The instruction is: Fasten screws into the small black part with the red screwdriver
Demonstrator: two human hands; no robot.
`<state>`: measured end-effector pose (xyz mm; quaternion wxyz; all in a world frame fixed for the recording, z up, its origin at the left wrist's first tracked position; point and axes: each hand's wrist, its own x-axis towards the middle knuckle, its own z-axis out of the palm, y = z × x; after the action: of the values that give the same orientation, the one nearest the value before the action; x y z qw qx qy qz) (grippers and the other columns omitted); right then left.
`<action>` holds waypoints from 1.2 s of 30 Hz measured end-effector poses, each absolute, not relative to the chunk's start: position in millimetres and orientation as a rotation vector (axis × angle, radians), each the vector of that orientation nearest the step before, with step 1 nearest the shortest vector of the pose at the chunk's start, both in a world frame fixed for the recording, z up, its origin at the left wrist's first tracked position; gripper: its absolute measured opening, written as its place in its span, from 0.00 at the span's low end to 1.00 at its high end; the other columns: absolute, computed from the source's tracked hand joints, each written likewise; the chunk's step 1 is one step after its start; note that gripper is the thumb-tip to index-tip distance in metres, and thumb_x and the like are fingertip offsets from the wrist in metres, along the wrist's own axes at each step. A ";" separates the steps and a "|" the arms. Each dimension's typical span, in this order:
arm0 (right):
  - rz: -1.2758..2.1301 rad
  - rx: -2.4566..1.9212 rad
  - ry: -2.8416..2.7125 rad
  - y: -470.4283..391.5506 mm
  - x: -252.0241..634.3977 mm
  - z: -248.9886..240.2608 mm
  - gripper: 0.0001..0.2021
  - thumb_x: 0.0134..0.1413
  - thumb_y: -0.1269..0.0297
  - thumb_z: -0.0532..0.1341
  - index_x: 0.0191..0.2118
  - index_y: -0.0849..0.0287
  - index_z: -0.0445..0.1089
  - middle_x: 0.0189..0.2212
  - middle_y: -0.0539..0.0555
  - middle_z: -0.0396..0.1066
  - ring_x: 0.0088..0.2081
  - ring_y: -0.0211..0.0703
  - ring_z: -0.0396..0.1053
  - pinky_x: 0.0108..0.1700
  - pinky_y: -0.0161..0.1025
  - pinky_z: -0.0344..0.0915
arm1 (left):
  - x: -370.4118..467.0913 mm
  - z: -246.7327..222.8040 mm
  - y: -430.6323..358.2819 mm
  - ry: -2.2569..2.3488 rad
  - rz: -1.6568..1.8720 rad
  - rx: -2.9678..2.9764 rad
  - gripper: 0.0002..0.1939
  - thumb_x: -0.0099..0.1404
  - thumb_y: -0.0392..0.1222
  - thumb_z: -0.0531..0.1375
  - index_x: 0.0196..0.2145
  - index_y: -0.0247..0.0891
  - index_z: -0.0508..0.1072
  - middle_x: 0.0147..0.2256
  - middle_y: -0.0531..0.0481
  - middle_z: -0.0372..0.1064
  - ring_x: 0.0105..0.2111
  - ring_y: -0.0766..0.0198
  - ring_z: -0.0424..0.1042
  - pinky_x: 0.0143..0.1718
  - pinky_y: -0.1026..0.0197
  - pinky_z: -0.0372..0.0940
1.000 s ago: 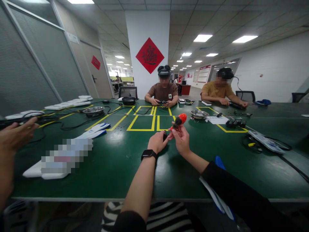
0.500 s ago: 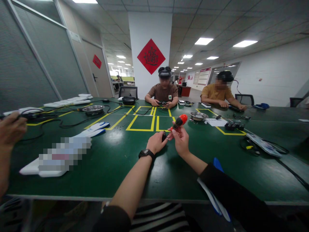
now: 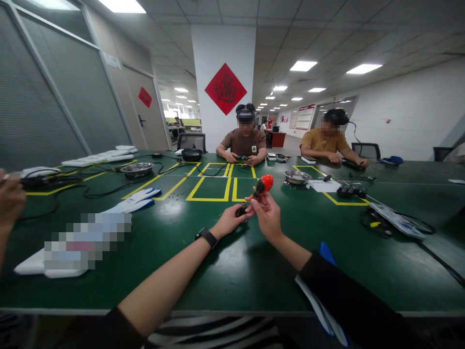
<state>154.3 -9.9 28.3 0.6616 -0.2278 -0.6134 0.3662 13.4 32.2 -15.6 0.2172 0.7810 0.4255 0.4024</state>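
Note:
My right hand (image 3: pixel 269 219) is closed around a screwdriver (image 3: pixel 265 184) with a red-and-black bulbous handle, its rounded red end pointing up and away from me. Its tip is hidden among my fingers. Just to the left, my left hand (image 3: pixel 228 221), with a black watch on the wrist, pinches a small dark part (image 3: pixel 241 210) close above the green table (image 3: pixel 203 276). The fingers of both hands meet there. What the dark part is cannot be made out.
A metal bowl (image 3: pixel 297 176), white paper (image 3: pixel 323 185) and black blocks (image 3: pixel 350 190) lie beyond my right hand. White-and-blue gloves (image 3: pixel 136 199) and another bowl (image 3: pixel 136 168) are on the left. Two people sit opposite; another person's hand (image 3: pixel 10 196) shows at far left.
My left forearm has swung out to the left, and its hand has shifted slightly left and down. The screwdriver has moved a little left and stands more upright. The view has shifted slightly.

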 end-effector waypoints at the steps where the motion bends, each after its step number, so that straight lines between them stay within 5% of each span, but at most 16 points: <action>1: 0.833 -0.515 -1.391 -9.7 154.4 28.3 0.12 0.53 0.62 0.57 0.43 0.58 0.63 0.34 0.52 0.70 0.26 0.35 0.69 0.28 0.34 0.68 | 13.0 -15.9 32.1 1.177 1.111 2.153 0.18 0.58 0.53 0.57 0.33 0.33 0.69 0.26 0.53 0.65 0.25 0.68 0.61 0.27 0.66 0.55; 12: 0.840 -0.494 -1.348 -6.6 153.1 26.6 0.11 0.52 0.63 0.58 0.42 0.55 0.60 0.31 0.48 0.68 0.23 0.31 0.66 0.24 0.30 0.67 | 10.7 -20.1 37.0 1.103 1.117 2.090 0.17 0.53 0.47 0.62 0.36 0.33 0.67 0.30 0.52 0.65 0.28 0.68 0.62 0.30 0.66 0.57; 17: 0.862 -0.499 -1.327 -5.1 153.5 26.4 0.11 0.51 0.63 0.59 0.39 0.55 0.58 0.31 0.47 0.67 0.22 0.30 0.66 0.24 0.30 0.68 | 8.8 -16.2 37.1 1.056 1.042 2.008 0.14 0.54 0.47 0.60 0.32 0.33 0.66 0.24 0.56 0.58 0.23 0.70 0.56 0.26 0.67 0.53; 24: 0.912 -0.483 -1.277 -4.5 152.0 27.7 0.18 0.46 0.65 0.63 0.40 0.53 0.54 0.27 0.44 0.67 0.20 0.32 0.69 0.24 0.31 0.69 | 9.6 -14.0 35.4 1.058 1.086 1.986 0.15 0.54 0.47 0.60 0.33 0.32 0.68 0.25 0.54 0.61 0.25 0.68 0.58 0.27 0.66 0.55; 36: 0.946 -0.449 -1.334 -7.0 155.3 27.6 0.12 0.54 0.63 0.56 0.44 0.55 0.58 0.35 0.51 0.69 0.23 0.32 0.68 0.27 0.33 0.69 | 9.6 -16.3 38.0 1.080 1.082 2.001 0.17 0.55 0.50 0.59 0.33 0.31 0.69 0.24 0.54 0.61 0.24 0.69 0.58 0.27 0.66 0.55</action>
<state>155.3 -7.0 27.6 0.6614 -0.1987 -0.5900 0.4182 9.6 38.0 -16.3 0.3066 0.7564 0.4081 0.4090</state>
